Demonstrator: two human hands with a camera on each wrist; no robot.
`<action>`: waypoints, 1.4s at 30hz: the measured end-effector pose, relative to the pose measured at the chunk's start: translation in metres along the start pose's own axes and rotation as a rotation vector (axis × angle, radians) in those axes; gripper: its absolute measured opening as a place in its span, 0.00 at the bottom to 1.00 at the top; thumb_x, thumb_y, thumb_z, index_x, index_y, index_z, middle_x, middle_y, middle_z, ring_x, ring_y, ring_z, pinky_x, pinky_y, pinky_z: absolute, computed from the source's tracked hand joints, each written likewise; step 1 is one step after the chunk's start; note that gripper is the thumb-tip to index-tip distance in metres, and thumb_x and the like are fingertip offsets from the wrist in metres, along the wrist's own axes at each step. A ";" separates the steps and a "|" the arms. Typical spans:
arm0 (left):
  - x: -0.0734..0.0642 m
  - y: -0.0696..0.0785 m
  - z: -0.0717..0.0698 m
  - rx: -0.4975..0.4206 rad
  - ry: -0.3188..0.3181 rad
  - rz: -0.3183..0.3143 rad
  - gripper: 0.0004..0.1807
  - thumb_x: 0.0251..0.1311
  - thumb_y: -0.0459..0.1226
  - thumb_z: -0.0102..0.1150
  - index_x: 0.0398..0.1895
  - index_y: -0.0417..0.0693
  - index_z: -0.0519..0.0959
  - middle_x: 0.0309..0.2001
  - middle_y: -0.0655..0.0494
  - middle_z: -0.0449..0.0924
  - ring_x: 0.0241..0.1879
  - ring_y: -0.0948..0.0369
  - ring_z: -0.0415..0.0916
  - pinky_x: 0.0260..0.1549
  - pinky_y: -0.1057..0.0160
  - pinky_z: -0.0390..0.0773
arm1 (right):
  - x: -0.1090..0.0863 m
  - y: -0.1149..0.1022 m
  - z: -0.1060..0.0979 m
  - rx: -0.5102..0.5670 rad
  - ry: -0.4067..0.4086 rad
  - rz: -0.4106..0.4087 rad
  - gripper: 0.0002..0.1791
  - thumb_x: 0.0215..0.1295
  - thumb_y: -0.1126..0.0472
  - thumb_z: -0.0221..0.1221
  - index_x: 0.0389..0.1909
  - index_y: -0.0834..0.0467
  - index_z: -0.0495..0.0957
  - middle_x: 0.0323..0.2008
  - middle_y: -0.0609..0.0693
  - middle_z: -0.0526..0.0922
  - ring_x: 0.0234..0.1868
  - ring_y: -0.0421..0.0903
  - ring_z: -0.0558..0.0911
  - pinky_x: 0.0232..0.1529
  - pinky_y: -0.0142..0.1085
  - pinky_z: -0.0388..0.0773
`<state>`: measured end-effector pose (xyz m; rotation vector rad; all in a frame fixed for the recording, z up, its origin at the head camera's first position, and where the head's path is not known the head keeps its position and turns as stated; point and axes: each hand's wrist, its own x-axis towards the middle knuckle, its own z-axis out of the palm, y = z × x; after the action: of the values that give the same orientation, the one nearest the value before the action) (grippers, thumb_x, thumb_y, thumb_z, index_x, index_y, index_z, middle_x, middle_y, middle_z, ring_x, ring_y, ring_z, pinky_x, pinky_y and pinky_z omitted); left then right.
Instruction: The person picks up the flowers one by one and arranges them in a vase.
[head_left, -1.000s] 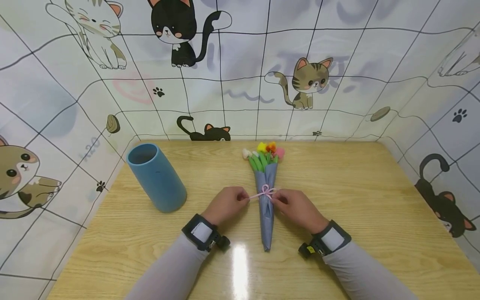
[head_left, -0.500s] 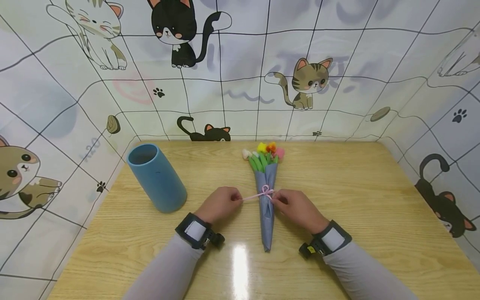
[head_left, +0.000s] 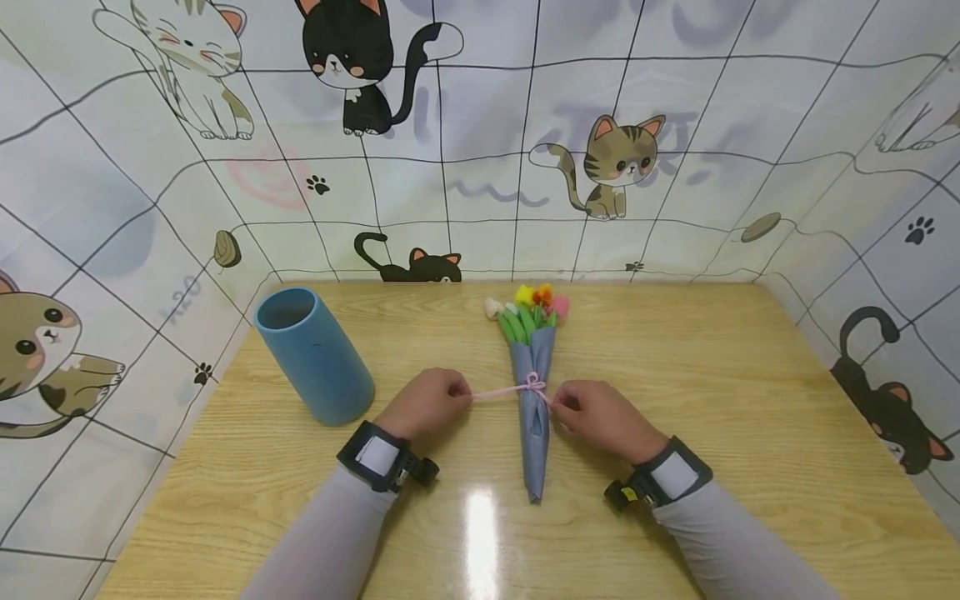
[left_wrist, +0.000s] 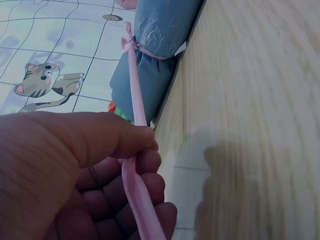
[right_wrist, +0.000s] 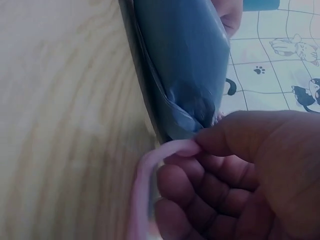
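Observation:
A bouquet [head_left: 534, 442] wrapped in grey-blue paper lies on the table, its white, yellow, orange and pink flowers [head_left: 542, 296] toward the back. Round its middle runs a pink ribbon [head_left: 534, 382], tied in a small bow. My left hand [head_left: 426, 407] pinches one ribbon tail between thumb and forefinger, and that tail is stretched straight out to the left. In the left wrist view the pink ribbon [left_wrist: 135, 85] passes through the pinch and hangs below it. Just right of the bouquet, my right hand [head_left: 609, 421] pinches the other tail; its pink ribbon [right_wrist: 170, 150] bends over the fingers.
A blue cylindrical vase [head_left: 318, 358] stands upright at the table's left. The wooden table [head_left: 712, 358] meets a cat-patterned cloth backdrop [head_left: 487, 183] behind and at both sides.
My left hand has moved left, drawing its ribbon tail out longer. The bow's loops look smaller. My right hand has shifted slightly right, and the bouquet has stayed almost in place.

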<state>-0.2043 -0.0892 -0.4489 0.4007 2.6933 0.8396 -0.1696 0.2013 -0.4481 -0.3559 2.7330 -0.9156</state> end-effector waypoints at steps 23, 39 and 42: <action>-0.006 -0.010 -0.021 0.003 0.017 -0.008 0.06 0.70 0.42 0.63 0.37 0.54 0.87 0.34 0.60 0.83 0.34 0.60 0.76 0.37 0.62 0.76 | -0.005 0.017 -0.028 -0.170 -0.102 0.026 0.06 0.71 0.59 0.61 0.31 0.50 0.80 0.25 0.44 0.79 0.27 0.42 0.76 0.29 0.35 0.74; -0.008 -0.021 -0.033 0.013 0.050 -0.129 0.07 0.69 0.40 0.61 0.35 0.51 0.86 0.35 0.55 0.84 0.34 0.56 0.76 0.32 0.62 0.75 | -0.006 0.044 -0.053 -0.231 -0.147 0.061 0.06 0.69 0.61 0.60 0.31 0.53 0.80 0.26 0.45 0.78 0.28 0.43 0.75 0.30 0.36 0.71; -0.009 -0.023 -0.037 0.002 0.067 -0.152 0.07 0.67 0.38 0.60 0.35 0.49 0.86 0.34 0.53 0.83 0.32 0.55 0.76 0.30 0.62 0.74 | -0.005 0.053 -0.058 -0.228 -0.153 0.066 0.06 0.69 0.60 0.61 0.30 0.53 0.80 0.25 0.45 0.77 0.27 0.43 0.74 0.29 0.35 0.69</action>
<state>-0.2135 -0.1293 -0.4319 0.1683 2.7444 0.8210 -0.1901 0.2763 -0.4352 -0.3580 2.6930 -0.5374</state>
